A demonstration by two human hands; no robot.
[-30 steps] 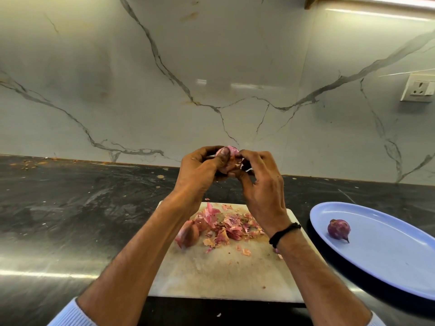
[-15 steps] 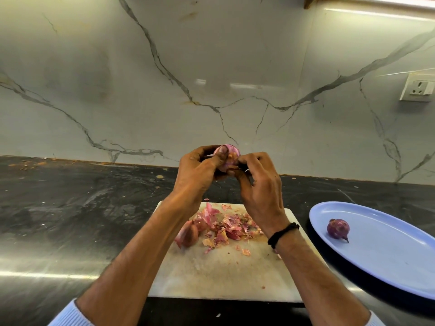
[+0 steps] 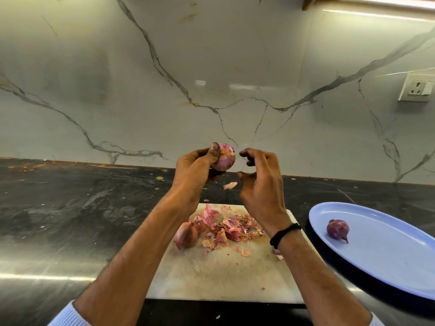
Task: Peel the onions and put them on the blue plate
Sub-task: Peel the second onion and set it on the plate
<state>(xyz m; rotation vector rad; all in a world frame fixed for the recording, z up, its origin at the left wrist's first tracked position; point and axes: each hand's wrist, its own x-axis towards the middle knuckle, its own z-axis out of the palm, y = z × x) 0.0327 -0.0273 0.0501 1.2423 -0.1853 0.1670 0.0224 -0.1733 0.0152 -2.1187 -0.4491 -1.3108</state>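
Note:
My left hand (image 3: pixel 196 169) grips a small purple onion (image 3: pixel 224 157) held up above the far edge of the white cutting board (image 3: pixel 219 274). My right hand (image 3: pixel 260 182) is just to the right of the onion, apart from it, fingers spread and holding nothing. A scrap of skin (image 3: pixel 230 185) is in the air between the hands. On the board lie an unpeeled onion (image 3: pixel 187 235) and a pile of pink peels (image 3: pixel 229 228). A peeled onion (image 3: pixel 337 229) rests on the blue plate (image 3: pixel 386 255) at the right.
The board sits on a dark stone counter (image 3: pixel 70 208) with a marble wall behind. A wall socket (image 3: pixel 417 88) is at the upper right. Small bits of peel dot the counter's back edge.
My right hand has come off the onion and opened, and a piece of skin has dropped free. My left hand still holds the onion, now more exposed.

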